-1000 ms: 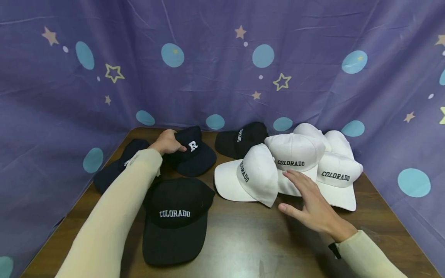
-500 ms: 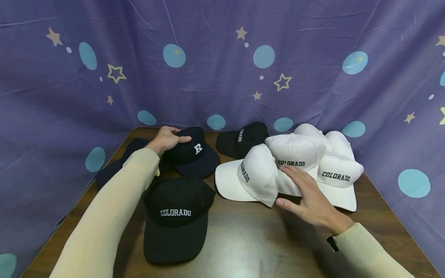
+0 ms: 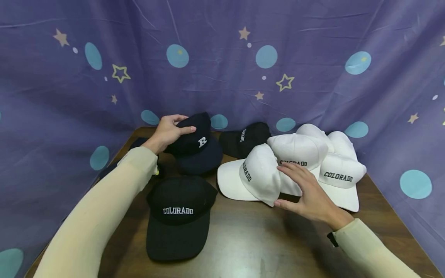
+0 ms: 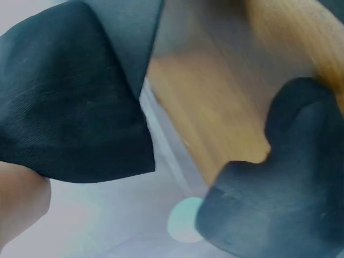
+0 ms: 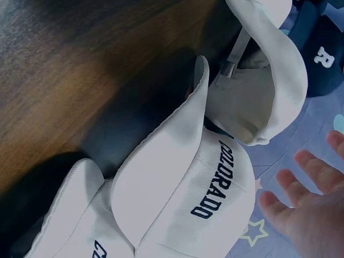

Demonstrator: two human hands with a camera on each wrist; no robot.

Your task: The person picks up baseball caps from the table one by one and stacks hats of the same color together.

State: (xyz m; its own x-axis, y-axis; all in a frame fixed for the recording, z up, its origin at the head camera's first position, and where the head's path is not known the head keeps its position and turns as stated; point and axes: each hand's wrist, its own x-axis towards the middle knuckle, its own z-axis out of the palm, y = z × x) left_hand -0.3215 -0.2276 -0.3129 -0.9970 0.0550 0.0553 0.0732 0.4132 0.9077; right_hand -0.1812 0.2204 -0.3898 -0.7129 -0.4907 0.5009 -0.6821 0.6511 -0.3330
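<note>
My left hand grips the crown of a navy baseball cap with a white letter R, at the table's back left. The thumb lies across the cap's front; other fingers are partly hidden behind it. In the left wrist view the dark cap is raised, a finger against its edge. Fingers spread, my right hand hovers by a white COLORADO cap whose brim points left, and in front of another white COLORADO cap. Whether it touches either one is unclear.
A black COLORADO cap lies at the front left, another black cap at the back. More white caps are grouped on the right. Partly behind my left arm is a dark cap. A purple curtain borders the wooden table.
The navy cap has risen and tilted in my left hand, shifting slightly right. My right hand has moved slightly up and left; the white caps look unmoved.
</note>
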